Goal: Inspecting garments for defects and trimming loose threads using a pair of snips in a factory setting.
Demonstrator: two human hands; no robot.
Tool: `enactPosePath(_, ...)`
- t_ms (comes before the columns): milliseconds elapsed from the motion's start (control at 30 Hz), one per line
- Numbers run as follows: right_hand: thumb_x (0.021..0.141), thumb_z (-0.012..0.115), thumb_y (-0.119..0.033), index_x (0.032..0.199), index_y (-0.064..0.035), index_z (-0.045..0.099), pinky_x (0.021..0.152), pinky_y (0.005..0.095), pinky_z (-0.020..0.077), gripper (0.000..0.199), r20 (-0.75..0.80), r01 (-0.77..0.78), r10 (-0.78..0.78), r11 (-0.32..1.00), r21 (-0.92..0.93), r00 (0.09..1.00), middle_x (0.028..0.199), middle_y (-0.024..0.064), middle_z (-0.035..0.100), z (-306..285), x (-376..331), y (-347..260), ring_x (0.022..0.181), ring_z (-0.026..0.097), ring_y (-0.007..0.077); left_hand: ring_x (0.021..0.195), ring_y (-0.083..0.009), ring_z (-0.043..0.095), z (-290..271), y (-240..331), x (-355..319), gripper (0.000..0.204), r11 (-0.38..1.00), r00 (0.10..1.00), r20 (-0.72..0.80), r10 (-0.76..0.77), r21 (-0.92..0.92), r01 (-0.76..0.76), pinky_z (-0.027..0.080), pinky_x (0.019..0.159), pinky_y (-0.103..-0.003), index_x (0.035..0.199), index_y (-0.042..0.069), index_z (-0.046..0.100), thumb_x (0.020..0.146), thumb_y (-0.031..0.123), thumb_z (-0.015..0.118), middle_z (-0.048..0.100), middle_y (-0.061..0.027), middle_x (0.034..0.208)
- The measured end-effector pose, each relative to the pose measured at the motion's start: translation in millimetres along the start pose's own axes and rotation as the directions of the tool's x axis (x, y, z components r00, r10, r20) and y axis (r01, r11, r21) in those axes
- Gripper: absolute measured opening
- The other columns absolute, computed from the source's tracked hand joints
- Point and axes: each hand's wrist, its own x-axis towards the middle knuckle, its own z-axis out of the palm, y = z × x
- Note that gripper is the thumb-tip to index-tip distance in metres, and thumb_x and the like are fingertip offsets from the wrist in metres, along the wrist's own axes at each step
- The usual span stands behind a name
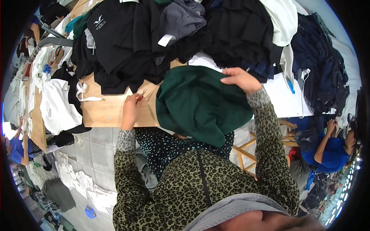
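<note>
A dark green garment (200, 102) lies bunched over the front of the table and hangs down over my lap. At its upper right edge, my right hand (242, 80) pinches the cloth between thumb and fingers. To the left of the garment, close above the bare wood, my left hand (131, 109) is closed around small thread snips (140, 97) with red handles. Their blades point up and to the right, apart from the green cloth. How the fingers sit in the handles is partly hidden.
Black garments (127, 42) pile along the back of the wooden table (104, 113), with a grey one (183, 19) on top. Navy clothes (320, 61) heap at right, near a blue pen-like tool (290, 85). White cloth (59, 102) lies left. Another person (331, 150) sits at right.
</note>
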Motion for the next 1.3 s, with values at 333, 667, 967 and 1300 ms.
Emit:
enactPosePath(333,0.084,0.057,0.002,0.133,-0.0050,0.038,0.083,0.0214,0.0465,0.053,0.010,0.102,-0.106,0.970,0.221,0.994,0.101,0.0047,0.063,49.7,-63.5,-27.4,0.091,0.059,0.0087,0.066,-0.0052,0.050,-17.1,162.2,-6.4,0.018,0.388,0.966,0.217,0.142,-0.910,0.147,0.042,0.057,-0.020,0.075,0.005,0.054,0.071,-0.007,0.067,0.054,-0.0085,0.110)
enactPosePath(667,0.083,0.062,-0.004,0.120,-0.0075,0.049,0.084,0.0268,0.0415,0.039,0.074,0.274,-0.269,0.862,-0.426,0.960,0.096,0.0061,0.060,59.9,-83.0,-34.8,0.092,0.056,0.0153,0.071,-0.0038,0.040,28.5,202.6,5.2,0.028,0.531,0.766,0.473,0.435,-0.822,0.206,0.038,0.064,-0.019,0.083,0.005,0.046,0.071,0.000,0.072,0.052,0.0018,0.094)
enactPosePath(967,0.067,0.073,-0.018,0.119,-0.0084,0.053,0.101,0.0469,0.0261,0.057,-0.176,0.111,-0.604,0.407,-0.907,0.778,0.105,0.0102,0.056,104.6,-78.3,-12.6,0.103,0.052,0.0270,0.060,-0.0046,0.046,39.5,213.9,-21.6,0.023,0.556,0.976,-0.059,0.211,-0.814,-0.170,0.038,0.053,-0.019,0.090,0.001,0.058,0.070,-0.004,0.069,0.052,0.0009,0.071)
enactPosePath(1300,0.059,0.073,-0.004,0.115,-0.0061,0.053,0.079,0.0334,0.0484,0.059,-0.290,0.255,-0.544,0.715,-0.651,0.787,0.097,0.0119,0.057,96.8,-79.9,6.6,0.087,0.058,0.0291,0.060,-0.0227,0.061,44.7,192.7,-18.6,0.032,0.583,0.597,-0.476,0.646,-0.197,-0.788,0.049,0.051,-0.030,0.088,0.003,0.058,0.060,-0.003,0.071,0.060,-0.0083,0.074)
